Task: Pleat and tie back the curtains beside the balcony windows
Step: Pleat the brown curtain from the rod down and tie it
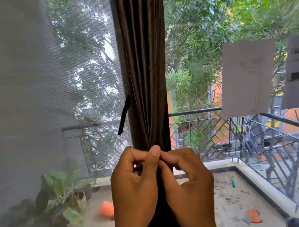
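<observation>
Balcony window behind: gathered curtain [146, 64] hangs vertical, both hands' grip pinching it.

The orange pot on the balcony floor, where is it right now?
In the head view, the orange pot lies left of the dark curtain, just beside the left hand, right of the leafy plant.

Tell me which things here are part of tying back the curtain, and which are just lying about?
Part of the job:
- dark brown curtain, gathered into pleats
- left hand and right hand, pinching at the gathered cloth
- black strap hanging beside it, possibly a tie

Just lying about:
- potted plants
- sheets of paper on the glass
- orange items on the balcony floor
- sheer mesh curtain
</observation>
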